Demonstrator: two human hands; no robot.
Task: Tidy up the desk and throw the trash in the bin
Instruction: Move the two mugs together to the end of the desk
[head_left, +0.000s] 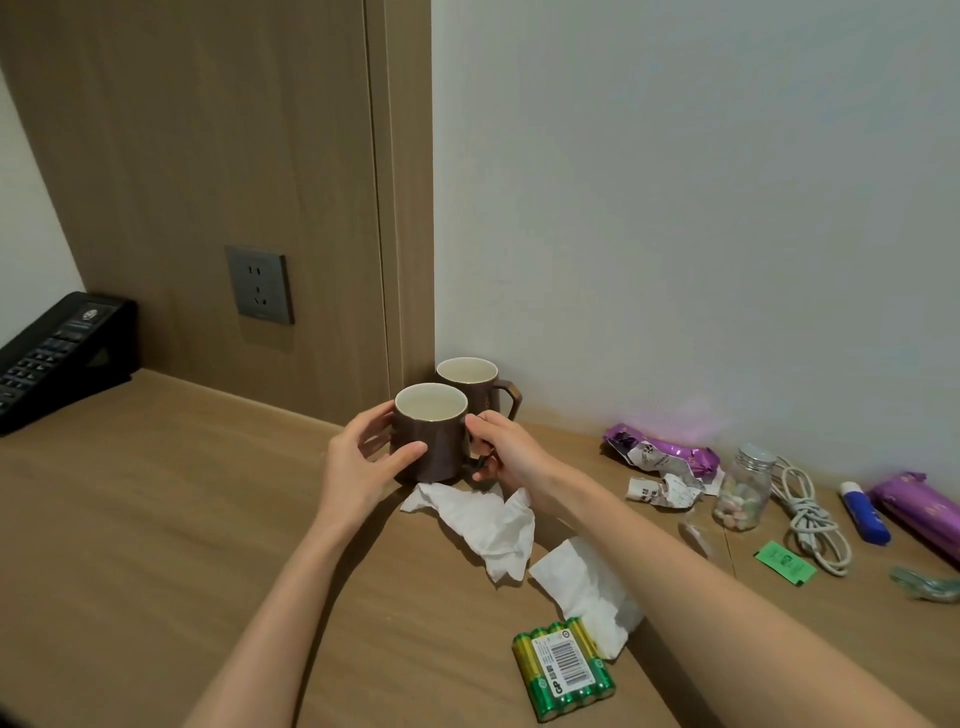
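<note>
Desk (156, 519) of brown wood, with a black telephone (52, 353) at its far left edge and a grey wall socket (260, 285) set in the panel behind. Near the middle, the left hand (358, 462) wraps its thumb and fingers round the side of the front mug (431, 431), a brown one with a pale inside. The right hand (506, 447) grips the same mug by its handle. From here I can't quite tell whether its base sits on the wood or hangs just above it. A second mug (470, 379) stands right behind, in the corner by the white wall.

Just in front of the mugs lies a crumpled tissue (483, 525), with another tissue (587, 592) beside it and a green pack of batteries (563, 667) at the near edge. Further right come a purple wrapper (665, 452), torn paper scraps (665, 491), a glass jar (743, 488) of coloured sweets, a green sachet (784, 562), a coiled white cable (815, 519), a blue tube (865, 512) and a purple packet (919, 506).
</note>
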